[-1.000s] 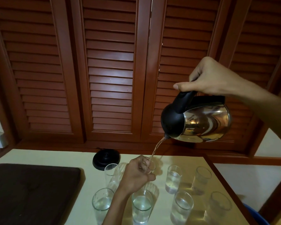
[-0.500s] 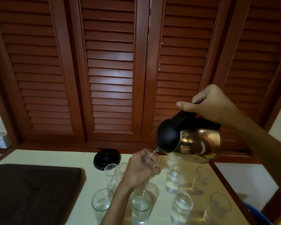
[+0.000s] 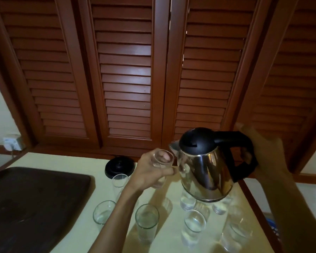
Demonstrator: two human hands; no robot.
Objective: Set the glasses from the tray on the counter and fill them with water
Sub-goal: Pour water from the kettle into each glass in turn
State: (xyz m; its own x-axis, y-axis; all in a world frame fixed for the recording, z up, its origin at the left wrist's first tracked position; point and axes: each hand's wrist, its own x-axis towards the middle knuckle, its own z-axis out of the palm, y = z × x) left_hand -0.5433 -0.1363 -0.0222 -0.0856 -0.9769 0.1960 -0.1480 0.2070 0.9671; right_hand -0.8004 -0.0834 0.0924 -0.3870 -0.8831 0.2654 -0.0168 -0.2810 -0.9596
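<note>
Glass (image 3: 161, 158) gripped in curled left hand (image 3: 150, 172) above counter (image 3: 171, 234), steel kettle (image 3: 206, 172) upright beside it, right hand (image 3: 268, 156) wrapped round its black handle.

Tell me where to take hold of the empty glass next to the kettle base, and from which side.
Grip the empty glass round its upper wall, coming from above and the near side: it stands upright, the kettle base crowds its far side.
</note>
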